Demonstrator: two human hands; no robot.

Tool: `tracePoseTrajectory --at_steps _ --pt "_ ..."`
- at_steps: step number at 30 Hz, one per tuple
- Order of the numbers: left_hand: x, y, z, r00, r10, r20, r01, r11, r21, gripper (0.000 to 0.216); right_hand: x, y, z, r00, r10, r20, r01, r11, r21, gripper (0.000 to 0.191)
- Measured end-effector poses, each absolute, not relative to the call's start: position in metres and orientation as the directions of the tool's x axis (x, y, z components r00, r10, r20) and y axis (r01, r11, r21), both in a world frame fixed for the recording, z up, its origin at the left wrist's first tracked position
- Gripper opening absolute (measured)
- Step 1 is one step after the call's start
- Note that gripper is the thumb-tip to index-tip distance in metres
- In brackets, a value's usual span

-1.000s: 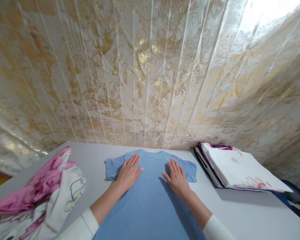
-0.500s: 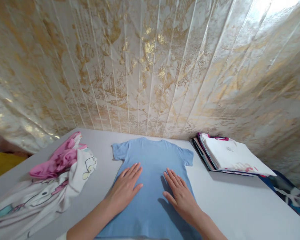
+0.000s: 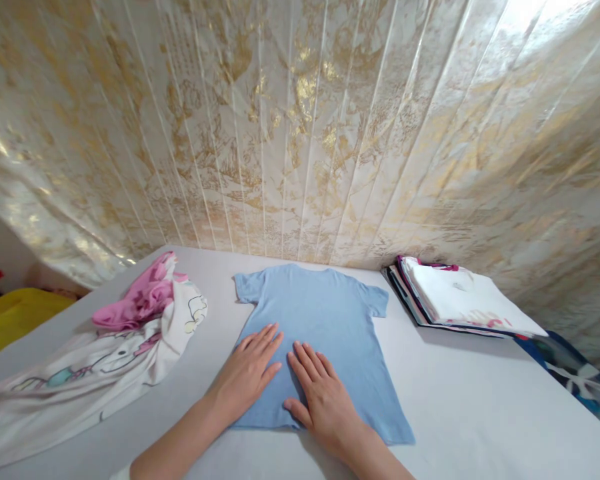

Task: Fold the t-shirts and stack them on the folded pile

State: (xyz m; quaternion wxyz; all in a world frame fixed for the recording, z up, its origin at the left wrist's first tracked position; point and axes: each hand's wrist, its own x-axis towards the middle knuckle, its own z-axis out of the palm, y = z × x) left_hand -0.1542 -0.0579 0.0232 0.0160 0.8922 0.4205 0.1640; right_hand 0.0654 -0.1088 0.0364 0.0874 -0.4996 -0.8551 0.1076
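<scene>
White sleeve edge [image 3: 122,474] on left forearm [image 3: 183,433]; visible right forearm [image 3: 373,453] uncovered; hands [image 3: 245,371] bare, slender-fingered.

Beneath the left hand [image 3: 247,367] and right hand [image 3: 323,393], the T-shirt [image 3: 325,300] is matt knit-like cloth, mostly smooth, with faint wrinkles. Left of the left hand, the bunched garment [image 3: 145,347] is dull, creased cloth. Right of the right hand, the folded stack [image 3: 465,297] is matt cloth too. The tabletop [image 3: 460,400] around both hands looks smooth, nearly matt. Beyond them hangs a glossy, foil-like wall covering [image 3: 305,167], crease-ridged, with metallic gold patches.
</scene>
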Motion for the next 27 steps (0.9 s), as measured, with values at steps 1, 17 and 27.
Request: tracePoseTrajectory --at_steps 1,17,27 --pt "-0.156 -0.059 0.022 0.59 0.76 0.271 0.744 -0.643 0.183 0.048 0.062 -0.11 0.036 -0.488 0.872 0.033 0.834 0.477 -0.275 0.069" --pt "-0.224 -0.13 0.069 0.549 0.826 0.126 0.643 -0.514 0.567 0.021 0.03 -0.127 0.054 -0.562 0.8 0.211 0.625 0.578 -0.526 0.025" --pt "-0.229 -0.127 0.056 0.598 0.758 0.26 0.63 -0.646 0.432 0.012 0.008 -0.13 0.046 -0.543 0.815 0.203 0.661 0.564 -0.495 0.016"
